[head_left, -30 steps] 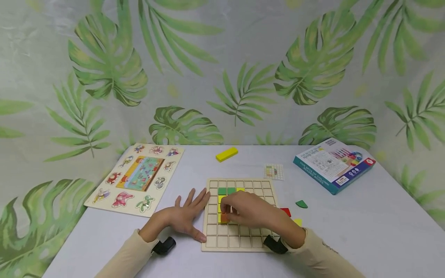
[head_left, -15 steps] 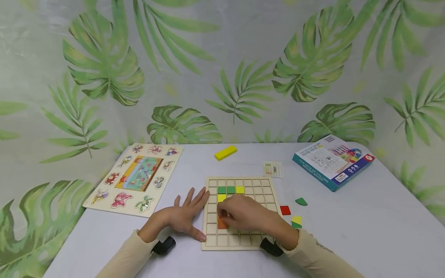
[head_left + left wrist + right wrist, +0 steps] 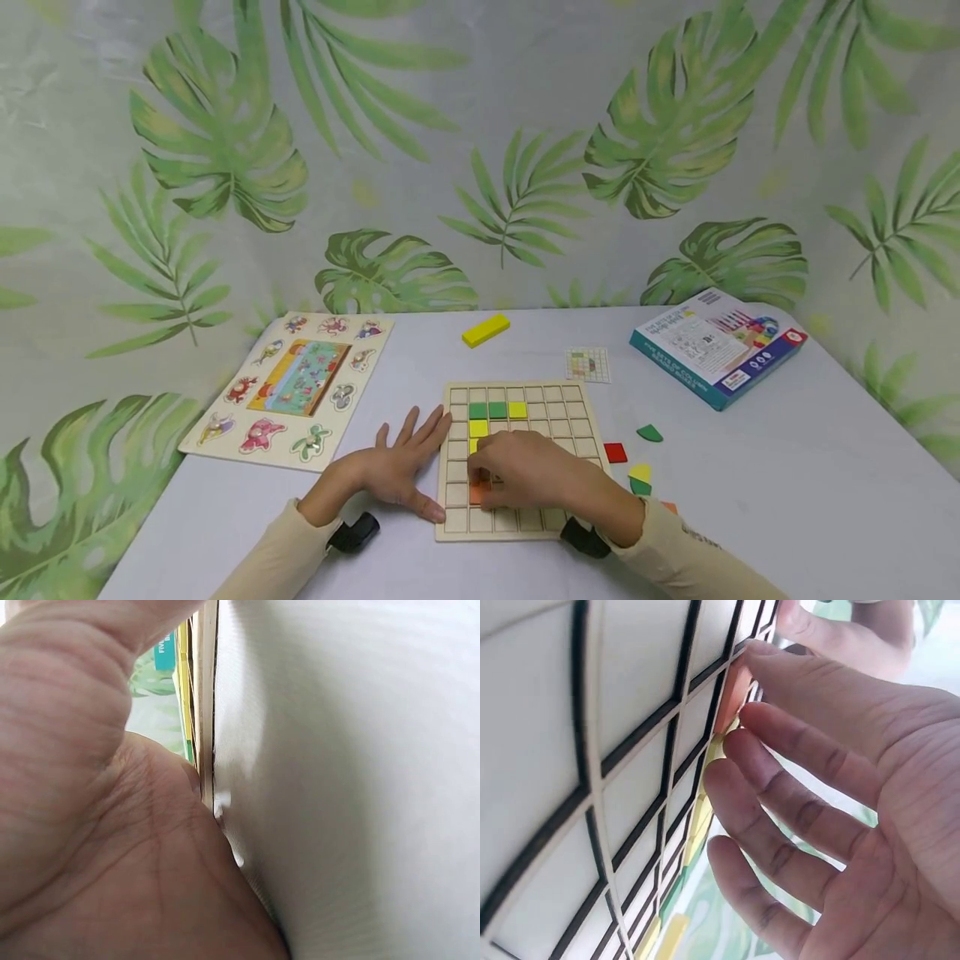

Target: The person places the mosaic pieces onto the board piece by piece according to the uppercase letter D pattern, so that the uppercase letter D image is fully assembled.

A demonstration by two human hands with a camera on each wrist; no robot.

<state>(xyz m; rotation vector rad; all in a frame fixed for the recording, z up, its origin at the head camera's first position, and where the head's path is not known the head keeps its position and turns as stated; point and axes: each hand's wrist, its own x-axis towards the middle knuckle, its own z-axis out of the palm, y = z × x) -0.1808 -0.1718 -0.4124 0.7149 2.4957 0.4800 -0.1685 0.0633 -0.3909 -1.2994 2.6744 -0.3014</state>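
Observation:
A wooden grid board (image 3: 457, 521) lies on the white table. My left hand (image 3: 401, 467) is spread beside it, fingertips and thumb touching its left edge. Over the board's left part, my right hand (image 3: 528, 471) pinches an orange square tile (image 3: 478, 495) between thumb and index finger, low in the second column. In the right wrist view the orange tile (image 3: 733, 694) sits at the grid, the other fingers loosely bent. Above it in that column are yellow tiles (image 3: 478, 428), partly hidden by the hand. Two green tiles (image 3: 497, 410) and a yellow one (image 3: 517, 410) form a row.
Right of the board lie a red square (image 3: 616, 452), green quarter-round (image 3: 649, 433), yellow piece (image 3: 640, 472) and orange piece (image 3: 670, 507). Behind are a pattern card (image 3: 588, 365), yellow block (image 3: 486, 330) and boxed game (image 3: 718, 346). An animal puzzle board (image 3: 352, 346) lies left.
My right hand has moved the orange tile down the column toward me, uncovering the yellow tiles above it. The left hand has stayed in place.

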